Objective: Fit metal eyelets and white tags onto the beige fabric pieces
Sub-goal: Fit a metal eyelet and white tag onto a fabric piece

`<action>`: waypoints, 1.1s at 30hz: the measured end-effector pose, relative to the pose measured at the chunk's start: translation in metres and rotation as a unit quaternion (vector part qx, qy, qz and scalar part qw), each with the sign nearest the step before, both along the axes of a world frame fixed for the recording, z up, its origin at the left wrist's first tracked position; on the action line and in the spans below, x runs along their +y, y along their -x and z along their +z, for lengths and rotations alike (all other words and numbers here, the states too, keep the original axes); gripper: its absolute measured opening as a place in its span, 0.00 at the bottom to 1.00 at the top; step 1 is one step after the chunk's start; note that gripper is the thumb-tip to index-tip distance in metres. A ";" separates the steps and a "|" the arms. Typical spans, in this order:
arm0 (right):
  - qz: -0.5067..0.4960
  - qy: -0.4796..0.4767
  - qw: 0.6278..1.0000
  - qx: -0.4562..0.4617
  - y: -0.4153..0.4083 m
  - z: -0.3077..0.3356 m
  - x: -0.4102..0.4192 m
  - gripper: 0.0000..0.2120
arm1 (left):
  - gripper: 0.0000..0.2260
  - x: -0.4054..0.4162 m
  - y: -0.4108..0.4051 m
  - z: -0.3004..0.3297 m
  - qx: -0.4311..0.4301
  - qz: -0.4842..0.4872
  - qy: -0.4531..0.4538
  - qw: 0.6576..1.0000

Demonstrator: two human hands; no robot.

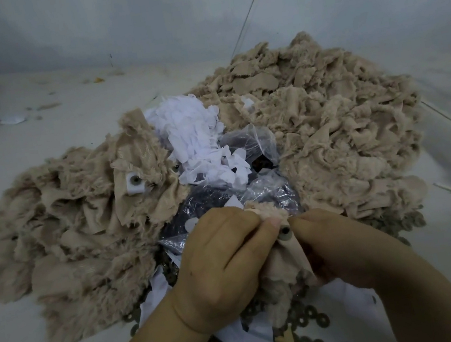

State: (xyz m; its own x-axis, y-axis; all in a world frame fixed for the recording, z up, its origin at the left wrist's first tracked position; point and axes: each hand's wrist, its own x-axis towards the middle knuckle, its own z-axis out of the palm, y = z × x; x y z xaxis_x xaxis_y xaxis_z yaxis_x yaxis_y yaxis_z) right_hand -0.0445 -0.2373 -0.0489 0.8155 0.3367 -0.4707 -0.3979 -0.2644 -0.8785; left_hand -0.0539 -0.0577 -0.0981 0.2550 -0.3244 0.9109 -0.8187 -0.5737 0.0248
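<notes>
Beige fabric piece point(282, 259): pinched between both hands, above the surface's near edge, hanging downward from the grip.
Dark round metal eyelet point(285, 231): seated in its top, midway between the thumbs.
Left hand point(222, 264): curled, pinching the cloth.
Right hand point(344, 246): likewise pinching, equally near.
Hidden: fingertips and any white tag behind the cloth.

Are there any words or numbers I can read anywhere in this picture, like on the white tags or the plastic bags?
No, none can be read.
White tags: they look blank, no print shows.
Finished tag on the left pile: only a metal eyelet, no writing.
Plastic bags: clear, no label visible.
Fabric piece held by the left hand and right hand: no text.
</notes>
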 end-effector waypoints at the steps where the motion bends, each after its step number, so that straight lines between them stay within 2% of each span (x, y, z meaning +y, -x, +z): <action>1: -0.001 -0.022 1.000 0.009 0.000 0.000 0.001 0.16 | 0.09 0.000 0.001 0.002 0.000 0.002 -0.002 1.000; 3: -0.019 -0.079 0.997 0.007 -0.001 0.000 0.001 0.10 | 0.08 -0.001 0.004 0.006 0.005 0.003 -0.003 1.000; 4: -0.036 -0.114 0.993 0.002 -0.003 0.001 0.002 0.10 | 0.06 -0.001 0.005 0.009 0.009 -0.001 -0.002 1.000; 7: -0.130 -0.223 0.966 -0.021 -0.006 0.005 0.003 0.20 | 0.06 0.002 0.010 0.016 0.061 -0.023 0.027 0.997; 9: -0.185 -0.264 0.945 -0.046 -0.008 0.006 0.004 0.23 | 0.09 0.004 0.014 0.022 0.161 -0.021 0.093 0.982; 11: -0.193 -0.299 0.933 -0.052 -0.008 0.007 0.010 0.24 | 0.12 0.002 0.016 0.032 0.303 0.020 0.172 0.937; 14: -0.173 -0.329 0.928 -0.023 -0.003 0.009 0.020 0.23 | 0.20 -0.005 0.008 0.039 0.455 0.088 0.202 0.863; 18: -0.175 -0.340 0.922 0.055 0.000 0.007 0.028 0.23 | 0.10 -0.008 0.006 0.038 0.511 0.004 0.294 0.808; 20: -0.169 -0.340 0.920 0.097 0.002 0.004 0.028 0.24 | 0.07 -0.006 0.008 0.036 0.504 -0.002 0.319 0.803; 23: -0.139 -0.318 0.932 0.106 0.007 -0.001 0.030 0.24 | 0.07 -0.007 0.009 0.035 0.496 0.008 0.332 0.802; 26: -0.153 -0.277 0.947 0.055 0.009 -0.008 0.030 0.20 | 0.06 -0.007 0.010 0.032 0.524 -0.010 0.376 0.764; 28: -0.197 -0.171 0.964 -0.052 0.006 -0.014 0.027 0.15 | 0.06 -0.004 0.013 0.029 0.541 -0.029 0.416 0.730; 29: -0.233 -0.099 0.960 -0.122 0.004 -0.016 0.026 0.11 | 0.06 -0.002 0.015 0.029 0.547 -0.036 0.425 0.720; 31: -0.287 0.000 0.926 -0.247 -0.002 -0.015 0.023 0.07 | 0.06 0.004 0.020 0.027 0.553 -0.049 0.424 0.715; 33: -0.276 0.071 0.900 -0.331 -0.015 -0.011 0.024 0.04 | 0.07 0.010 0.023 0.027 0.555 -0.060 0.420 0.716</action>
